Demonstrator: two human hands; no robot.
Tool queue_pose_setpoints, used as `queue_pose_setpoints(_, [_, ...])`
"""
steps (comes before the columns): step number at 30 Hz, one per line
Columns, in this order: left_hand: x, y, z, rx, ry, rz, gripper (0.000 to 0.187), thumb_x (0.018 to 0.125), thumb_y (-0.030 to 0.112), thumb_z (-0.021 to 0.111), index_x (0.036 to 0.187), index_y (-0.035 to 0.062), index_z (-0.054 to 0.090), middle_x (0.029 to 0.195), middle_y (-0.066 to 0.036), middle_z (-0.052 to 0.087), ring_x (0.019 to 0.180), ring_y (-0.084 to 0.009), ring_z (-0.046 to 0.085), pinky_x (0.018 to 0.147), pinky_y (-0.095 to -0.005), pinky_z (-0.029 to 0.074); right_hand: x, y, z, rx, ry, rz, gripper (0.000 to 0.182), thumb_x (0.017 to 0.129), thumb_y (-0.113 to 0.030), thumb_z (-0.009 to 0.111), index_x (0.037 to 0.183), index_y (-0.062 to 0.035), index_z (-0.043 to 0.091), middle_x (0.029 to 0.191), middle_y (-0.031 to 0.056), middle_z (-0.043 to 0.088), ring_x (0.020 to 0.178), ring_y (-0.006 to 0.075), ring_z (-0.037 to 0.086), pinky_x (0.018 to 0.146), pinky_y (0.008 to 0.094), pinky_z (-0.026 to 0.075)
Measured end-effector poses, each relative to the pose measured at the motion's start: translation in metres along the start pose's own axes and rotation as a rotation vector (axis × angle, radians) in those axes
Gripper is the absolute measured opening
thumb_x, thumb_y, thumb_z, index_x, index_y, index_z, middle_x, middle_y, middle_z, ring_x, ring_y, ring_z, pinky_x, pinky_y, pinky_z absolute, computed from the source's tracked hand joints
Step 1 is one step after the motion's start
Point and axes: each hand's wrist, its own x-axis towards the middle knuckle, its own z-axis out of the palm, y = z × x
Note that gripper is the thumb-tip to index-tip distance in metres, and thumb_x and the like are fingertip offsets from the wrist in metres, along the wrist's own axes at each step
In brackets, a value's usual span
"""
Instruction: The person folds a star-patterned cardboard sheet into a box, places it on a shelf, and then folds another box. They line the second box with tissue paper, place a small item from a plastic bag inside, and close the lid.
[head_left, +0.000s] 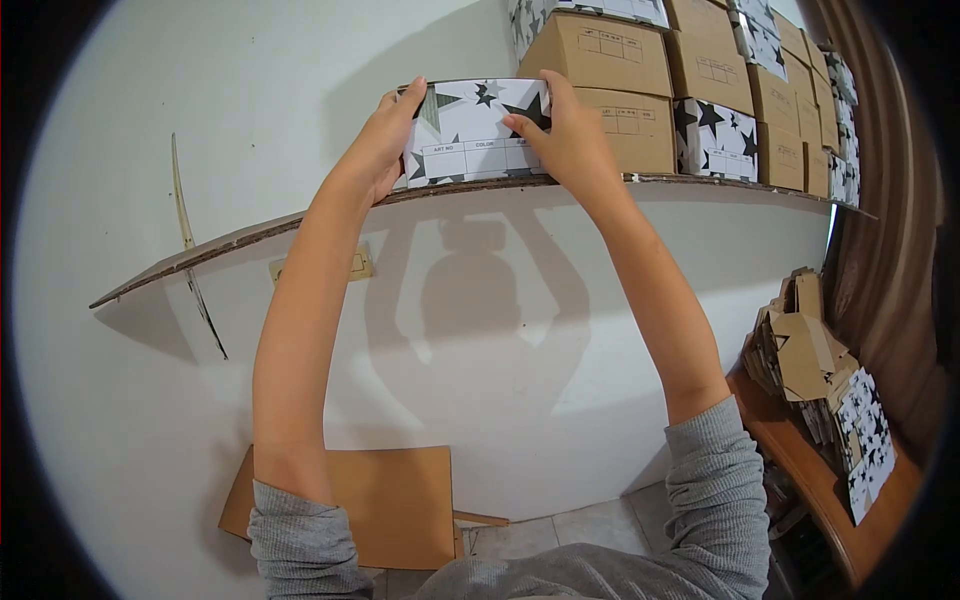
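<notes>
Far left, the shelf (250, 236) is running bare along the wall (edge looks rough); below it, a big brown cardboard piece (395, 500) is sitting low by the floor, box or sheet, can't tell. Next, the left hand (380, 145) is clamping the left end of the star-print box (465, 125), fingers pressing its side and top corner. Box is standing at the shelf's front edge, bottom seemingly resting there, label panel facing out. Right hand (575, 135) is clamping the other end, thumb lying on the front face, fingers reaching over the top corner. Step in hand: probably setting or squaring the box; next move is calling for level, even pressure from both hands and care beside the neighbours. Just right, brown boxes (618, 130) are standing stacked with a star-patterned box (715, 140) among them; contents aren't showing anywhere, held box included. Far right, flattened cartons (805, 360) are piling up on a wooden table (830, 510).
</notes>
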Motion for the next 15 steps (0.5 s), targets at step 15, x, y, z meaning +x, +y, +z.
queue_pose_setpoints(15, [-0.123,-0.028,0.000,0.520,0.003,0.664,0.037,0.087,0.012,0.061,0.121,-0.0006,0.050,0.121,-0.016,0.055,0.109,-0.0255,0.057,0.095,-0.0327,0.043,-0.098,-0.012,-0.012,-0.116,0.195,-0.362,0.028,0.075,-0.008,0.069,0.100,-0.0067,0.057,0.100,0.0107,0.059,0.094,0.0308,0.056,0.085,0.0408,0.044])
